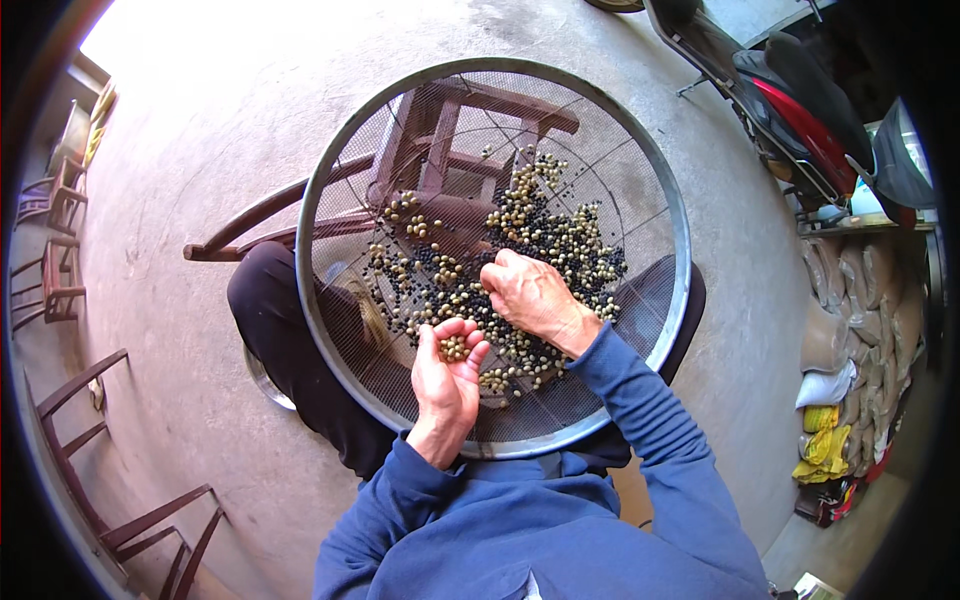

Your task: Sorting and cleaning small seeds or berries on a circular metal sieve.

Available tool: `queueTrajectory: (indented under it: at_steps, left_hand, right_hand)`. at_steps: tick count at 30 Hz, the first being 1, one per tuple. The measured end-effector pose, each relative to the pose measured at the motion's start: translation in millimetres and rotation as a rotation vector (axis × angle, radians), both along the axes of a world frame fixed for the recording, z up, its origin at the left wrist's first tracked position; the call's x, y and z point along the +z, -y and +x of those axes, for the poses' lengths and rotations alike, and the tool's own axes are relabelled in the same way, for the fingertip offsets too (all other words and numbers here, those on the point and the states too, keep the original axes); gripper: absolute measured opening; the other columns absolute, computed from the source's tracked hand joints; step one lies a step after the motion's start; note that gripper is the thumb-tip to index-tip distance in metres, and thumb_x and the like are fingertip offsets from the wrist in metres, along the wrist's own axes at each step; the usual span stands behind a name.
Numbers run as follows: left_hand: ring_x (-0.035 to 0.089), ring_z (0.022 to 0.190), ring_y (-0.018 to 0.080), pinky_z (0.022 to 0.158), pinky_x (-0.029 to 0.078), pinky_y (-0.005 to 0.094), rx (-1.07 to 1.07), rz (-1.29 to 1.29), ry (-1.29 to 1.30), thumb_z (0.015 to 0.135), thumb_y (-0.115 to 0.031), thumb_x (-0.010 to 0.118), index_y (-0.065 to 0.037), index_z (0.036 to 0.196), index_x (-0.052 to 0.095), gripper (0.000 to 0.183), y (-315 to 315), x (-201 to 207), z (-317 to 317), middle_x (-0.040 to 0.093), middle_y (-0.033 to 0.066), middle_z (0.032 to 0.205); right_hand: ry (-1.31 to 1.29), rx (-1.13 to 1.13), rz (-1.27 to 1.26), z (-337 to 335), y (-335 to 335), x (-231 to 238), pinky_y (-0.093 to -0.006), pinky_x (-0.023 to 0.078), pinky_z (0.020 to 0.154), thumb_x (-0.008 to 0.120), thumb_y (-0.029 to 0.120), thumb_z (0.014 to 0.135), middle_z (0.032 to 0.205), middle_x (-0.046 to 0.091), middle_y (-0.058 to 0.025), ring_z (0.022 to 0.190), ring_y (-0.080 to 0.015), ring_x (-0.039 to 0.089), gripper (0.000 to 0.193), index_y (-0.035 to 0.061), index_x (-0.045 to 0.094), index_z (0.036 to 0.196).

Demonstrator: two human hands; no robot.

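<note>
A big round wire-mesh sieve (684,250) with a grey metal rim rests across my lap. Spread over its mesh is a mix of small black beans and larger pale yellow-green beans (572,235), thickest at the middle and right. My left hand (443,395) is cupped palm up near the sieve's front edge, cradling a small heap of pale beans (453,348). Just above the mixed beans, my right hand (535,298) has its fingers pinched together, back of the hand upward. Whatever lies between those fingertips is hidden.
Through the mesh shows a brown wooden chair or stool (440,150) beneath the sieve. At the right stand a red and black motorbike (810,135) and stacked sacks (860,320). Dark wooden chair frames (75,425) line the left side. A shiny metal basin (268,385) is partly behind my leg.
</note>
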State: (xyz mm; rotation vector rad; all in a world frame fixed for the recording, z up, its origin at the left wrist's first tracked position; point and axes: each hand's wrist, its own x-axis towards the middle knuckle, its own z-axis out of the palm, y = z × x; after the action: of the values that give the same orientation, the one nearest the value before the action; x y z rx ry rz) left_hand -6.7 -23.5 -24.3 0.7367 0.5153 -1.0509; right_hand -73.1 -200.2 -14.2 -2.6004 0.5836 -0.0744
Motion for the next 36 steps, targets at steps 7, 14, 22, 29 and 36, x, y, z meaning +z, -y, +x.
queueTrajectory:
  at_steps: [7, 14, 22, 29, 36]
  left_hand:
    - [0.068, 0.092, 0.0235, 0.084, 0.059, 0.0378, -0.002, -0.005, -0.003, 0.111, -0.041, 0.043, 0.000, 0.109, 0.064, 0.046, 0, -1, 0, 0.070, 0.0137, 0.104]
    - [0.068, 0.092, 0.0233, 0.084, 0.059, 0.0379, -0.004, -0.006, -0.007, 0.111, -0.041, 0.043, -0.001, 0.110, 0.064, 0.045, 0, 0, 0, 0.070, 0.0137, 0.104]
    - [0.067, 0.092, 0.0231, 0.085, 0.059, 0.0373, -0.010, 0.007, -0.008, 0.111, -0.040, 0.043, 0.000, 0.110, 0.064, 0.046, 1, 1, 0, 0.069, 0.0138, 0.105]
    - [0.067, 0.093, 0.0232, 0.086, 0.059, 0.0369, -0.019, -0.027, 0.001, 0.112, -0.041, 0.040, 0.001, 0.113, 0.062, 0.048, 3, -2, -2, 0.068, 0.0144, 0.106]
    - [0.067, 0.094, 0.0239, 0.087, 0.058, 0.0381, -0.049, 0.013, -0.016, 0.112, -0.040, 0.042, 0.001, 0.110, 0.064, 0.046, 3, 5, -1, 0.069, 0.0139, 0.106]
  right_hand:
    - [-0.015, -0.001, 0.060, -8, 1, -4, -0.0463, 0.058, 0.077, 0.069, 0.007, 0.085, 0.095, 0.062, -0.0136, 0.087, -0.0360, 0.068, 0.010, 0.0064, 0.064, 0.095]
    - [0.033, -0.002, 0.040, -7, -1, -5, -0.0449, 0.057, 0.074, 0.069, 0.005, 0.085, 0.091, 0.060, -0.0128, 0.083, -0.0351, 0.067, 0.010, 0.0064, 0.063, 0.093]
    - [0.121, 0.023, 0.039, -12, 2, -3, -0.0455, 0.057, 0.073, 0.067, 0.006, 0.086, 0.092, 0.060, -0.0144, 0.082, -0.0355, 0.068, 0.010, 0.0040, 0.060, 0.093]
    - [0.286, 0.090, 0.442, -9, -42, 53, -0.0385, 0.056, 0.070, 0.070, 0.005, 0.087, 0.087, 0.067, -0.0120, 0.076, -0.0276, 0.068, 0.011, 0.0030, 0.068, 0.098]
    - [0.170, -0.118, 0.099, -14, 8, 22, -0.0428, 0.058, 0.074, 0.071, 0.011, 0.088, 0.090, 0.067, -0.0114, 0.083, -0.0318, 0.069, 0.008, 0.0063, 0.069, 0.094]
